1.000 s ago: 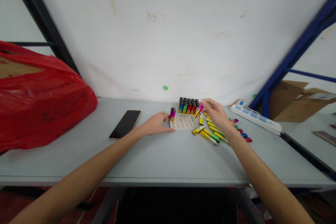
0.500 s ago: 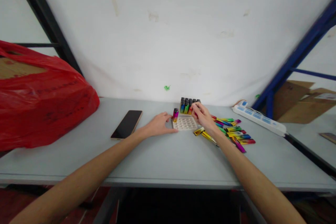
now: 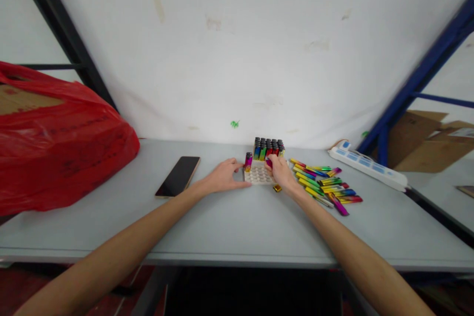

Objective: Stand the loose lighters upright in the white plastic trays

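Flat on the grey table lies a white tray with round holes point(image 3: 258, 176). One purple-and-gold lighter point(image 3: 248, 162) stands upright at its back left corner. My left hand point(image 3: 224, 176) rests at the tray's left edge, thumb and fingers spread, the thumb by the near corner and the fingertips close to the standing lighter. Over the tray's right side, my right hand point(image 3: 281, 174) is closed around a purple lighter point(image 3: 269, 162), mostly hidden by the fingers. Behind the tray, several black-topped lighters point(image 3: 268, 149) stand packed in rows. A gold lighter end point(image 3: 277, 188) shows below my right hand.
Several shiny coloured lighters point(image 3: 314, 182) lie loose to the right. Beyond them is a white power strip point(image 3: 368, 164). A black phone point(image 3: 178, 176) lies left of my left hand. A red plastic bag point(image 3: 70, 143) fills the far left; a cardboard box point(image 3: 418, 143) sits far right.
My right hand has moved down and left, from beside the packed rows to over the holed tray, and the purple lighter in it now shows. My left hand stays in place.
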The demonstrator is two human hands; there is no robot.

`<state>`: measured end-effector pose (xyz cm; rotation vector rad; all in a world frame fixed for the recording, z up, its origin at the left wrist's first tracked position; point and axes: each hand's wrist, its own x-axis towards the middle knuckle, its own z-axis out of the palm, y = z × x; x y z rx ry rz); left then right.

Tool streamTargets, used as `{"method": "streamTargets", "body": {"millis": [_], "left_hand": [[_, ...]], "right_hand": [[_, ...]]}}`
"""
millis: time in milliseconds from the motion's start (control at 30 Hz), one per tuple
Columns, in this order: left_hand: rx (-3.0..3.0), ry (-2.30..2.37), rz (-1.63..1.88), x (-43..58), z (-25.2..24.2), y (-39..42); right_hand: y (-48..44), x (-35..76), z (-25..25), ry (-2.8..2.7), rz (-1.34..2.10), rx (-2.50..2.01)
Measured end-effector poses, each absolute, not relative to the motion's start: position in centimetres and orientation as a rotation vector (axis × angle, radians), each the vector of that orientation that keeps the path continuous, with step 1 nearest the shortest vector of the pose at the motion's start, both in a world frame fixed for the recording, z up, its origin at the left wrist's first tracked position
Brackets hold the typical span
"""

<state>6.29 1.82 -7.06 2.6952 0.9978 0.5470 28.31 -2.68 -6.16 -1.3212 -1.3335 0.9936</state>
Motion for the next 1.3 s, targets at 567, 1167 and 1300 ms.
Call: {"method": "streamTargets", "body": {"millis": [567,1167,1300], "left_hand": [[2.69,1.022,0.546,6.3,-7.4,2.0],[2.755,1.022,0.509,6.3,-7.6,2.1],[2.754,1.011,0.528,6.4,-7.4,2.0]], "right_hand": [[-2.9,29.2,-6.1,-2.057,0.252,-1.096],[-2.1,28.0,-6.5,-2.257,0.072,-1.113],[-2.1,27.7,-6.8,-2.246,0.124,-1.139]]}}
